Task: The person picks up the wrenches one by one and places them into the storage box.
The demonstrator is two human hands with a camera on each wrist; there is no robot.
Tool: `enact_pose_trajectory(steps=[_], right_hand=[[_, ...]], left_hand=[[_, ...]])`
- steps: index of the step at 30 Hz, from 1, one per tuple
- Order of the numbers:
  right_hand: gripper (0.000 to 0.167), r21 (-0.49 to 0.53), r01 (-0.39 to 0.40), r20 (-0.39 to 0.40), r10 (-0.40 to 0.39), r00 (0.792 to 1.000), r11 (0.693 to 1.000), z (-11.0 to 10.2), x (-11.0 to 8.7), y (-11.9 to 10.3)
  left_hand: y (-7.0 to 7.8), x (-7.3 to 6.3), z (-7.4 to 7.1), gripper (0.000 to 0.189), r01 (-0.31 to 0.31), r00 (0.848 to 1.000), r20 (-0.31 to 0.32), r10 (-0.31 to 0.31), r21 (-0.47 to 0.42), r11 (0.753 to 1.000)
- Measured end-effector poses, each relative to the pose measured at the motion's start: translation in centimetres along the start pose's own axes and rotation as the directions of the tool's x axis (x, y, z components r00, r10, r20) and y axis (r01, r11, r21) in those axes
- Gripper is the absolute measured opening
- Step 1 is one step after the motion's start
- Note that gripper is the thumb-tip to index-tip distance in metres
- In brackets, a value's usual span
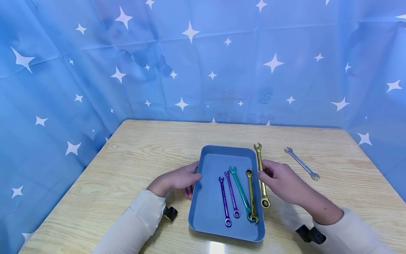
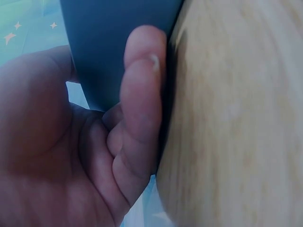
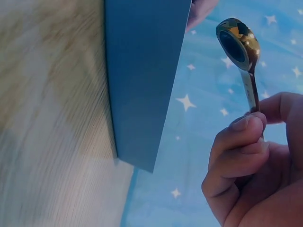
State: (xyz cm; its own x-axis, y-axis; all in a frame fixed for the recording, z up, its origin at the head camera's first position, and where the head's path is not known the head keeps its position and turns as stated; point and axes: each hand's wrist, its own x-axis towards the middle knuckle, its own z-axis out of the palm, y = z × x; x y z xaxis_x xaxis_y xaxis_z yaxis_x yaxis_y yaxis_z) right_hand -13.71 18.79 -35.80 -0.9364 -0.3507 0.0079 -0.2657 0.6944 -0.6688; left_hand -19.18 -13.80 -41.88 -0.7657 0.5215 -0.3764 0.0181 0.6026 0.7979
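A blue-grey tray (image 1: 209, 211) lies on the table, and my left hand (image 1: 180, 177) grips its left wall, thumb over the rim. In the left wrist view, fingers (image 2: 142, 104) press against the outside of that wall. My right hand (image 1: 282, 180) pinches a gold combination wrench (image 1: 260, 162) just beyond the tray's right rim; its ring end points toward me. The right wrist view shows this wrench (image 3: 251, 85) raised between thumb and fingers. Inside the tray lie two purple wrenches (image 1: 224, 201) (image 1: 232, 194), a green wrench (image 1: 241, 190) and another gold wrench (image 1: 251, 192).
A silver wrench (image 1: 301, 162) lies on the wooden table (image 1: 152, 148) to the right of the tray. Behind the table hangs a blue curtain (image 1: 222, 88) with white stars. Each wrist wears a black strap mount (image 1: 170, 213).
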Motion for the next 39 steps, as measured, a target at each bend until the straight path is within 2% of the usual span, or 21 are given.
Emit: enact_pose_trajectory(steps=[5,16,27,39], right_hand=[[0.016,0.043,-0.010,0.033,0.008,0.999,0.999,0.5,0.3,-0.2],[0.017,0.143,-0.014,0.080,0.003,0.997,0.990,1.6,1.2,-0.9],[0.013,0.163,-0.020,0.116,0.001,0.993,0.986,2.8,1.8,-1.0],[0.016,0.191,-0.007,0.129,-0.018,0.991,0.982,3.2,2.1,-0.8]], left_hand=[[0.0,0.0,0.0,0.065,0.004,1.000,0.000,-0.004,0.001,1.000],[-0.2,0.0,0.1,0.068,0.000,1.000,0.006,0.000,-0.010,1.000],[-0.1,-0.1,0.0,0.064,-0.004,1.000,0.018,0.004,-0.030,1.000],[-0.2,0.2,-0.1,0.065,0.002,1.000,0.017,-0.002,-0.032,0.999]])
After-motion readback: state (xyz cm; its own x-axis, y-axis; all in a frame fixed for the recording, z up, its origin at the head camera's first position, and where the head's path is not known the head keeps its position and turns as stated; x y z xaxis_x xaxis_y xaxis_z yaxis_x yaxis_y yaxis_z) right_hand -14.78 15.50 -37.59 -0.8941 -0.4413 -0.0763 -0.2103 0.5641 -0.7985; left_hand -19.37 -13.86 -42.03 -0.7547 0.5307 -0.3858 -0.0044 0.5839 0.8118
